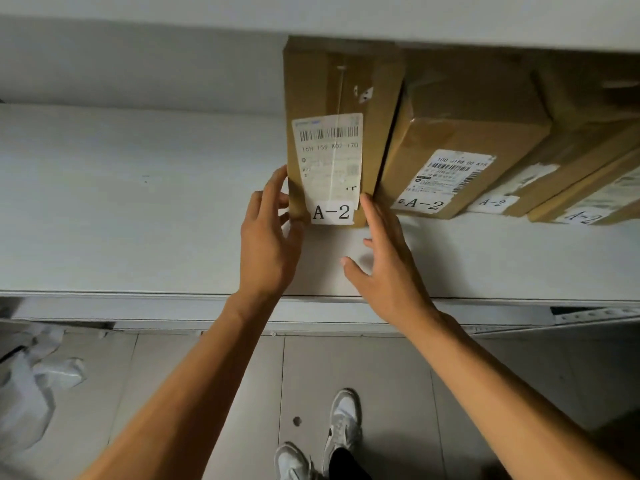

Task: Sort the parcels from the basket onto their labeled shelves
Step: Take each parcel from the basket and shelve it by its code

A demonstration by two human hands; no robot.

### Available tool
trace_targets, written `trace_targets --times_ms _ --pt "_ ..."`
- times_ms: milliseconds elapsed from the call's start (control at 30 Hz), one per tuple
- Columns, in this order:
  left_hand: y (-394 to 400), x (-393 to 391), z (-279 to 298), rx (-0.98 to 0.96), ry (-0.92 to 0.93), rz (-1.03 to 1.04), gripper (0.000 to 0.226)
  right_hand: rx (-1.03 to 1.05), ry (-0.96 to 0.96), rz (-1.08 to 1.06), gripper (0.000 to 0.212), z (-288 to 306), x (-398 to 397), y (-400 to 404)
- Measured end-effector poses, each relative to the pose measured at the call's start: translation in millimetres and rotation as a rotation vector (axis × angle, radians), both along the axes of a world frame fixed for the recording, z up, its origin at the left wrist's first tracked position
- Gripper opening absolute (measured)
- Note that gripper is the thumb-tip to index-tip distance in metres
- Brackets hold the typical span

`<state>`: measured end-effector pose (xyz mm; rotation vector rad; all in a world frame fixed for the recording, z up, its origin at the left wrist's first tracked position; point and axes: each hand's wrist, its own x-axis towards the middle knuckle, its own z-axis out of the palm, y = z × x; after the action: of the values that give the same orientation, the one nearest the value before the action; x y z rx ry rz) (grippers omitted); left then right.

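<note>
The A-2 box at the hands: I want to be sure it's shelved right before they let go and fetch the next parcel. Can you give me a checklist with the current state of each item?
1. Box rests on the shelf: ok.
2. Its label reads A-2, like the neighbour box: ok.
3. The shelf's own label matches: cannot tell, none in view.
4. Label faces the front: ok.
5. Box sits close beside its neighbour: ok, only a narrow gap.
6. Left hand and right hand clear of the box: not ok, fingers of both touch its front corners.
</note>
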<state>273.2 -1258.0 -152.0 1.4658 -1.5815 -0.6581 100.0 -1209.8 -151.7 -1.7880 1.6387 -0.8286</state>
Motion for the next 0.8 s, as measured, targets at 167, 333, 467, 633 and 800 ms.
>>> trace_targets --times_ms 167,333,467,633,800 --pt "10 1 -10 0.066 -0.015 -0.011 0.064 0.021 0.035 -0.043 0.096 -5 1 1" --pt "17 4 -6 0.104 -0.042 -0.069 0.069 0.047 0.066 -0.020 0.094 -2 3 4" --pt "26 1 0 0.138 -0.039 -0.078 0.076 0.055 0.090 0.004 0.093 1 2 5" --pt "36 -6 9 0.148 -0.002 -0.058 0.081 0.096 0.083 0.010 0.094 7 0 5" --pt "33 -10 11 0.179 -0.012 -0.100 0.087 0.110 0.095 0.006 0.096 12 0 -6"
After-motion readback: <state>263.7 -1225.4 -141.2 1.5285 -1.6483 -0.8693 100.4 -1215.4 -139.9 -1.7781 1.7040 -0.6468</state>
